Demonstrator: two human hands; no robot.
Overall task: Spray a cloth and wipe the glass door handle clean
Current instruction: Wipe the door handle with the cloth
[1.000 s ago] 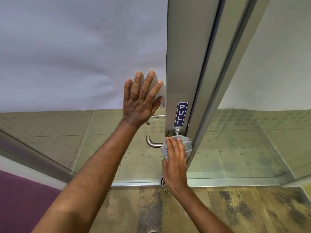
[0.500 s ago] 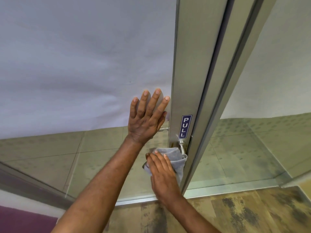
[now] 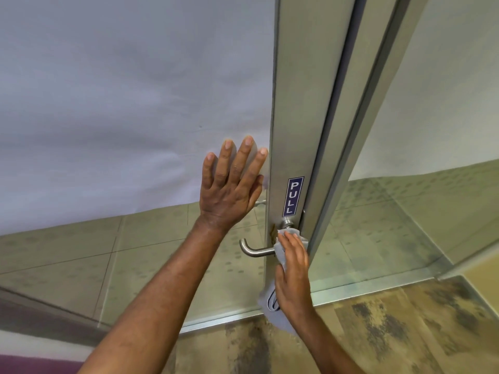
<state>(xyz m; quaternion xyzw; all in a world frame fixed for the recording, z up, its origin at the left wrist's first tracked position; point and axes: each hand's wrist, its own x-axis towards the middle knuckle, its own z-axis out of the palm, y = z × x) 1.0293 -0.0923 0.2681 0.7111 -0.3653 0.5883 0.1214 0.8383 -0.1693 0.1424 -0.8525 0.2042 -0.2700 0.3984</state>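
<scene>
A steel lever handle (image 3: 255,251) sticks out to the left from the metal stile (image 3: 297,109) of the glass door. My right hand (image 3: 293,273) presses a grey cloth (image 3: 280,256) against the handle's base, just under the round knob (image 3: 287,222). The cloth's loose end hangs below my palm. My left hand (image 3: 232,184) lies flat on the frosted glass (image 3: 121,103) left of the stile, fingers spread, holding nothing. No spray bottle is in view.
A blue PULL label (image 3: 293,196) sits on the stile above the handle. A second glass panel (image 3: 432,157) stands to the right, with a metal threshold (image 3: 351,288) along the floor. Worn brown flooring (image 3: 391,333) lies below.
My right hand has slid the cloth from the lever's left part back to its base near the stile, uncovering the lever. My left hand stays flat on the glass.
</scene>
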